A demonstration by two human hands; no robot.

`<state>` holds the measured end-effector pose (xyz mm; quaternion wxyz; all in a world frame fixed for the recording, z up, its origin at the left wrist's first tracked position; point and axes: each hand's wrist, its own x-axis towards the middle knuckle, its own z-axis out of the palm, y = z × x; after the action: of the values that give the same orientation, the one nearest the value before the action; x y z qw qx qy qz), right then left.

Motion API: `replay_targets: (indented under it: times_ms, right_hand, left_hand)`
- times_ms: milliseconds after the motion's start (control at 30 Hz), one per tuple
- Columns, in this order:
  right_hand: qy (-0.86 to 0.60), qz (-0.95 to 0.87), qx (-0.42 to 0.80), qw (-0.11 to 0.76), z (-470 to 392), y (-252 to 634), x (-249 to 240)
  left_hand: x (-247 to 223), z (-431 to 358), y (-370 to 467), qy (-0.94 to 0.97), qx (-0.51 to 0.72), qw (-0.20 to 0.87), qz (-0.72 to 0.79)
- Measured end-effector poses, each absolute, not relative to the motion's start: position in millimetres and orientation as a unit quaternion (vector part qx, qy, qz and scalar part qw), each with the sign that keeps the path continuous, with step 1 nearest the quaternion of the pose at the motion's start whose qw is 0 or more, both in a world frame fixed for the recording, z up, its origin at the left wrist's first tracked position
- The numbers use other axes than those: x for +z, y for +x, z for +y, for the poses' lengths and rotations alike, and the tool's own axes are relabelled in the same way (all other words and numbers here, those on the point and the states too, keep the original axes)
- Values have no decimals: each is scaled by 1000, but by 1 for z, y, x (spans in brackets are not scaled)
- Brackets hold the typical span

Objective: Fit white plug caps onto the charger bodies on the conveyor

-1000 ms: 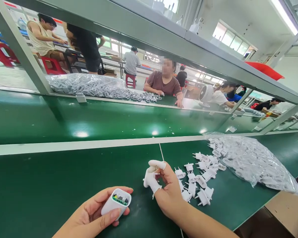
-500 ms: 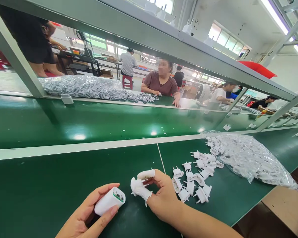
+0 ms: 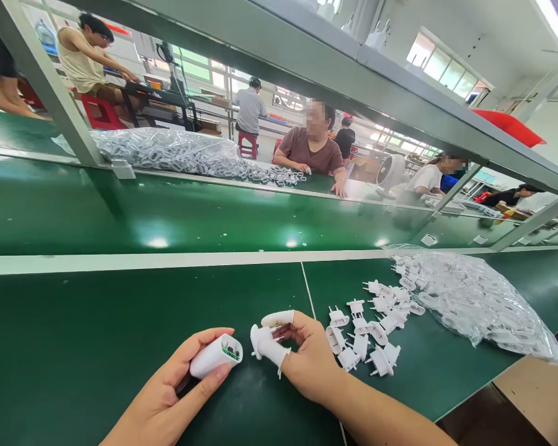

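Left fingers (image 3: 209, 335) are framing a white casing (image 3: 207, 360) and its green circuit board (image 3: 230, 353); right fingers (image 3: 302, 321) are wearing white cots (image 3: 278, 318) around a white plug piece (image 3: 255, 341); beneath, the tabletop (image 3: 84, 347) is showing dark green.

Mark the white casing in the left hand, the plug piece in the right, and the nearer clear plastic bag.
White casing (image 3: 210, 358), head view: on its side wall.
Plug piece (image 3: 259, 338), head view: on its white body.
Clear plastic bag (image 3: 477, 300), head view: middle of its film.
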<state>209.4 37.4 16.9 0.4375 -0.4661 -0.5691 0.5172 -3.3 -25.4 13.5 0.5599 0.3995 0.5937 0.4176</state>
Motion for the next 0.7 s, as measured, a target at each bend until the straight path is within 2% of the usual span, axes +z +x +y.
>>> replay_targets:
  times_ms: [233,500,700]
  right_hand:
    - [-464,-586,513,423,33,218,30]
    - [-404,-686,427,429,22,218,30]
    - [-384,-711,408,425,24,222,36]
  left_hand:
    - [21,-20,-3,460,419,551,556]
    - [17,-21,-4,503,407,520,557]
    - [20,-19,-4,496,409,528,555]
